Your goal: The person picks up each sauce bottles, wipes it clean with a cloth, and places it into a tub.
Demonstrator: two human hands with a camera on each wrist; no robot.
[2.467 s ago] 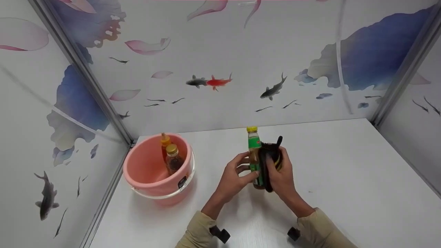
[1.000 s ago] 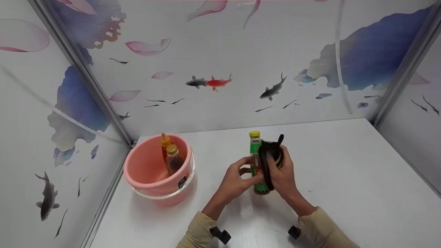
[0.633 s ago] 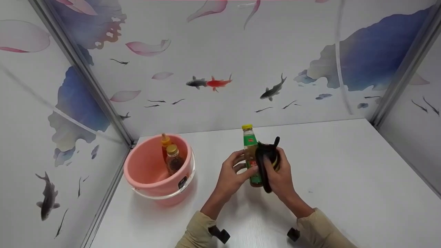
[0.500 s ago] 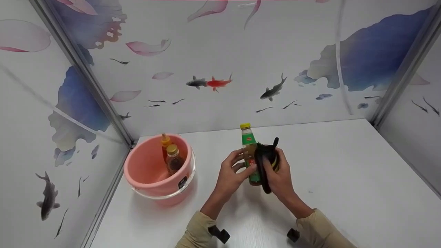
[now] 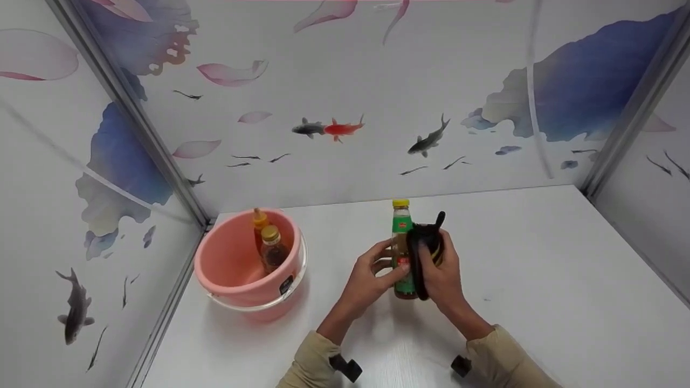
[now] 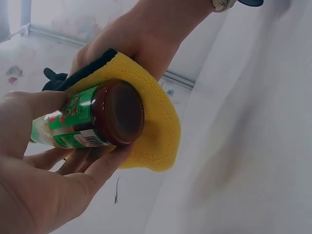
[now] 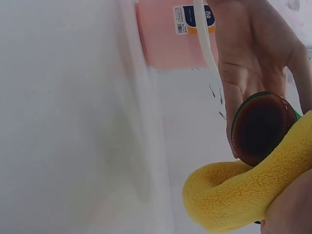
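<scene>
My left hand point(image 5: 367, 279) grips a glass sauce bottle point(image 5: 401, 225) with a yellow cap and green label, nearly upright above the table. My right hand point(image 5: 443, 276) holds a folded cloth point(image 5: 425, 236), black outside with a black loop, against the bottle's right side. In the left wrist view the cloth's fluffy yellow face point(image 6: 158, 129) lies along the bottle, whose dark base point(image 6: 124, 112) faces the camera. The right wrist view shows the yellow pile point(image 7: 239, 197) touching the bottle near its base point(image 7: 261, 129). Part of the label is hidden behind fingers and cloth.
Left on the white table point(image 5: 517, 323) stands a pink bucket point(image 5: 215, 277) with its white handle point(image 5: 253, 309) hanging down in front. Inside are an orange squeeze bottle point(image 5: 260, 221) and a gold-capped bottle of dark liquid point(image 5: 274, 252). Printed panels point(image 5: 377, 70) enclose the table.
Since half a second ago, both hands, the bottle and the cloth have shifted slightly right, and the bottle stands straighter. Compared with the earliest frame, the bottle's red label patch now shows. The bucket stays put.
</scene>
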